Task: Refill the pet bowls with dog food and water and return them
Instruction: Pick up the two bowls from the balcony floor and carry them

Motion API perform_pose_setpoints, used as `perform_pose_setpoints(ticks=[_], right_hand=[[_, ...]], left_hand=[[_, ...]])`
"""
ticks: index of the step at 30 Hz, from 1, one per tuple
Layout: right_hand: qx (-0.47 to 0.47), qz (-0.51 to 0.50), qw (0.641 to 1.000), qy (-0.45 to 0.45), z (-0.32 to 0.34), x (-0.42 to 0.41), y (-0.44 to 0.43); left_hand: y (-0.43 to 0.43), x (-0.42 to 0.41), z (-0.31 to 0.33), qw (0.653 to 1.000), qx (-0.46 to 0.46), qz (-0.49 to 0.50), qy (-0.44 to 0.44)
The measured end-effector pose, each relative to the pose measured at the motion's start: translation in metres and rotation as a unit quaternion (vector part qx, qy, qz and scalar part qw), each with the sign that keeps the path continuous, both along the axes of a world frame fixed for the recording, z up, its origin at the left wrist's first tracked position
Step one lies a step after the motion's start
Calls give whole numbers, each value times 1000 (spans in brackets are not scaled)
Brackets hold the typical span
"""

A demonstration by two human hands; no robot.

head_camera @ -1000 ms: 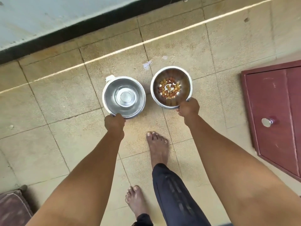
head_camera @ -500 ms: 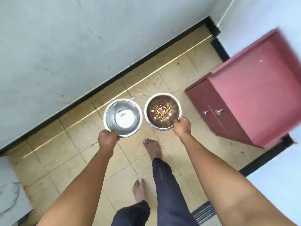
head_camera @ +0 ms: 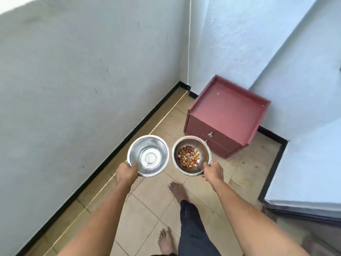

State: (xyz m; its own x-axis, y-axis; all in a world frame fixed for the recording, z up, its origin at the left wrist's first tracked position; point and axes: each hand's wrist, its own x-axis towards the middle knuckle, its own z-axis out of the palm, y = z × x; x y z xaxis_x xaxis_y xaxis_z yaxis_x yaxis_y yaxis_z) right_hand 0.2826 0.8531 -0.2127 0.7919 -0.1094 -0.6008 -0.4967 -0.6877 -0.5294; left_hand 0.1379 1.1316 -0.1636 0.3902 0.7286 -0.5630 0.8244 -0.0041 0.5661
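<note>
Both bowls lifted higher, mouths up, left hand [head_camera: 127, 172] gripping water bowl [head_camera: 148, 156], right hand [head_camera: 212, 171] gripping kibble bowl [head_camera: 191, 155]

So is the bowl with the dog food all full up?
No. The food bowl holds only a small pile of kibble at the bottom, with bare metal sides above it.

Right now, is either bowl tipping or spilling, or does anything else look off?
Nothing stands out. The left hand holds the water bowl and the right hand the kibble bowl, both about level, with no spill visible on the floor tiles.
</note>
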Motion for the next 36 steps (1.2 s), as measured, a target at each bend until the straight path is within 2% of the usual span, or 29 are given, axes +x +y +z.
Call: perform_pose_setpoints(ticks=[8,15,24,28,33,36], right_hand=[[-7,-128,991,-33,67,-89,-131],[-12,-244,968,-56,109,-159,-269],[-69,-340,937,-46,132,-254,-467],[-74,-378,921,-54,147,-295,-556],[-123,-399,907,-65,187,-331,-656],[-149,-435,884,-80,203,-344,-710]], left_hand=[[-83,-7,78,988,24,-154,-17],[-196,7,117,945,33,-323,-32],[-387,17,102,876,-17,-481,-7],[-497,3,136,838,-15,-545,-23],[-619,1,165,808,-23,-585,-59],[-692,13,184,787,-50,-611,-69]])
